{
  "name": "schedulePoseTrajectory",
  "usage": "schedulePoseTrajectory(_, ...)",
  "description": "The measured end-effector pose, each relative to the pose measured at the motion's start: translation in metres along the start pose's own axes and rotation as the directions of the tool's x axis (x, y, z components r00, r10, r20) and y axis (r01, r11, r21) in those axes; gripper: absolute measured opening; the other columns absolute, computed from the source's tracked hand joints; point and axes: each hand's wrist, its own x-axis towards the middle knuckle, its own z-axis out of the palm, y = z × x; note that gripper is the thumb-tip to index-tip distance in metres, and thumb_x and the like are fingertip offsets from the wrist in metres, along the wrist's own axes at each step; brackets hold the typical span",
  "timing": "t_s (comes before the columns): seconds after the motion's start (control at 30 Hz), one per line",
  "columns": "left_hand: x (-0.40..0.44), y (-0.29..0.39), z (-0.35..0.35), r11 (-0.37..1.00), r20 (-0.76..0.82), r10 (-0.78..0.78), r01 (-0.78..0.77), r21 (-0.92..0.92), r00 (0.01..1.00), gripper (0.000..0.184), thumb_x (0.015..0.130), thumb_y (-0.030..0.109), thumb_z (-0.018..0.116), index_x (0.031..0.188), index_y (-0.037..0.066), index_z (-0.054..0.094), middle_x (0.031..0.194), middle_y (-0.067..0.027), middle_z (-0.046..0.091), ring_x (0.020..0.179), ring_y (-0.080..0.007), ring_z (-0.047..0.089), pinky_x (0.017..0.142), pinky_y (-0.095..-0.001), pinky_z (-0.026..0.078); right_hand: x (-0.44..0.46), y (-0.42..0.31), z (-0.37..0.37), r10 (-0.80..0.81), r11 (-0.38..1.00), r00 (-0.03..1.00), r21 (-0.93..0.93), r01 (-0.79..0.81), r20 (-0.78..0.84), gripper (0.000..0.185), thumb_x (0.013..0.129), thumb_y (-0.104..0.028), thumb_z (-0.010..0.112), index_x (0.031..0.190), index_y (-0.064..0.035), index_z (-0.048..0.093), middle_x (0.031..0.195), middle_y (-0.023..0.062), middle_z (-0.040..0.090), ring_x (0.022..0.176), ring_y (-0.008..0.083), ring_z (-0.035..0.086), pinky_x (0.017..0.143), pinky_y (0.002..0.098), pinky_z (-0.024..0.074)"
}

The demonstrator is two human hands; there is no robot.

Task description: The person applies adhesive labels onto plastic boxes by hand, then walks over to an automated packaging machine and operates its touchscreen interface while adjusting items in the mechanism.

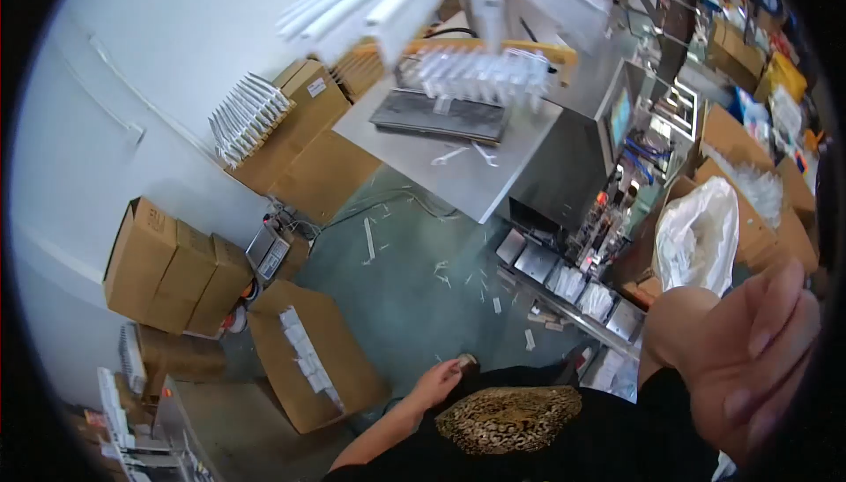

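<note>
My left hand point(435, 384) hangs low beside my dark clothes. Its fingers are pressed together, and a small tan spot shows at their tips; I cannot tell if it is held. Large and close to the camera at the lower right is my right hand point(749, 354), fingers curled in. Whatever lies inside that curl, if anything, is hidden. Just beyond it stands a white plastic bag point(698, 231) in a cardboard box. An open cardboard box point(339, 341) with a row of white pieces point(306, 354) is to the left of my left hand.
A metal worktable point(414, 160) carries a dark flat block point(438, 115) and wrenches point(467, 155). Blurred white strips point(410, 6) hang above. A machine with a screen point(620, 116) and a row of bins point(564, 281) stand at right. Closed cartons point(176, 262) line the wall. Scraps litter the floor.
</note>
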Motion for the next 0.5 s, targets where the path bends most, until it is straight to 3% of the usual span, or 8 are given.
schedulePoseTrajectory(0.1,-0.022,-0.027,-0.054,0.990,-0.033,-0.125,0.123,-0.065,0.992,0.041,0.081,0.020,0.055,0.119,0.008,0.045,0.101,-0.0107,0.058,0.088,-0.0199,0.057,0.076,-0.0310,0.045,0.043,-0.001,0.055,0.014,0.998,0.967,0.057,-0.029,0.254,0.017,0.077,-0.014,0.052,0.092,-0.0062,0.056,0.080,0.0102,0.057,0.067,0.0230,0.053,0.062,0.0363,0.0412)
schedulePoseTrajectory(0.17,-0.032,-0.062,-0.072,0.972,-0.215,-0.196,0.161,-0.170,0.957,0.040,0.082,0.023,0.053,0.119,0.009,0.045,0.100,-0.0095,0.059,0.088,-0.0209,0.058,0.078,-0.0306,0.045,0.074,0.005,0.096,-0.001,0.991,0.908,0.121,-0.056,0.420,0.018,0.077,-0.013,0.054,0.093,-0.0061,0.057,0.079,0.0102,0.057,0.067,0.0238,0.053,0.062,0.0364,0.0414)
schedulePoseTrajectory(0.2,-0.034,-0.069,-0.080,0.963,-0.264,-0.213,0.157,-0.220,0.941,0.040,0.082,0.023,0.053,0.119,0.009,0.045,0.100,-0.0095,0.059,0.088,-0.0209,0.058,0.078,-0.0306,0.045,0.073,0.020,0.139,0.132,0.990,0.961,0.015,-0.140,0.243,0.022,0.072,-0.010,0.061,0.092,-0.0037,0.058,0.082,0.0112,0.057,0.068,0.0273,0.053,0.064,0.0356,0.0427)
schedulePoseTrajectory(0.23,-0.037,-0.076,-0.087,0.968,-0.277,-0.193,0.136,-0.211,0.941,0.040,0.082,0.023,0.052,0.118,0.009,0.045,0.098,-0.0095,0.059,0.088,-0.0216,0.058,0.077,-0.0309,0.045,0.073,0.029,0.170,0.352,0.936,0.885,-0.134,-0.326,0.305,0.025,0.069,-0.007,0.064,0.092,-0.0029,0.058,0.083,0.0108,0.058,0.070,0.0289,0.054,0.064,0.0353,0.0435)
schedulePoseTrajectory(0.27,-0.042,-0.082,-0.093,0.968,-0.308,-0.192,0.127,-0.217,0.932,0.040,0.082,0.023,0.052,0.118,0.009,0.046,0.097,-0.0095,0.059,0.087,-0.0223,0.058,0.077,-0.0312,0.045,0.028,0.079,0.195,0.363,0.926,0.856,-0.041,-0.375,0.367,0.022,0.070,-0.007,0.064,0.091,-0.0034,0.059,0.083,0.0106,0.058,0.072,0.0295,0.055,0.064,0.0345,0.0443)
schedulePoseTrajectory(0.33,-0.047,-0.097,-0.101,0.971,-0.325,-0.198,0.140,-0.194,0.925,0.039,0.082,0.023,0.052,0.117,0.008,0.046,0.096,-0.0106,0.059,0.087,-0.0237,0.057,0.076,-0.0331,0.045,0.005,0.093,0.217,0.600,0.791,0.710,-0.143,-0.594,0.368,0.010,0.073,-0.001,0.058,0.083,-0.0002,0.060,0.081,0.0130,0.059,0.075,0.0235,0.057,0.067,0.0303,0.0446)
schedulePoseTrajectory(0.47,-0.035,-0.122,-0.096,0.946,-0.399,-0.303,0.224,-0.234,0.865,0.039,0.081,0.026,0.051,0.116,0.008,0.048,0.096,-0.0138,0.058,0.088,-0.0253,0.056,0.078,-0.0369,0.043,-0.008,0.131,0.226,0.734,0.678,0.633,-0.203,-0.706,0.248,0.015,0.080,-0.004,0.052,0.093,0.0029,0.055,0.095,0.0135,0.058,0.083,0.0245,0.055,0.078,0.0288,0.0412)
schedulePoseTrajectory(0.5,-0.028,-0.124,-0.090,0.945,-0.407,-0.298,0.207,-0.252,0.863,0.040,0.081,0.027,0.051,0.116,0.009,0.048,0.096,-0.0140,0.058,0.089,-0.0250,0.056,0.079,-0.0367,0.043,-0.011,0.145,0.224,0.667,0.742,0.688,-0.335,-0.581,0.284,0.016,0.081,-0.005,0.052,0.095,0.0012,0.055,0.098,0.0135,0.056,0.089,0.0243,0.054,0.081,0.0312,0.0401)
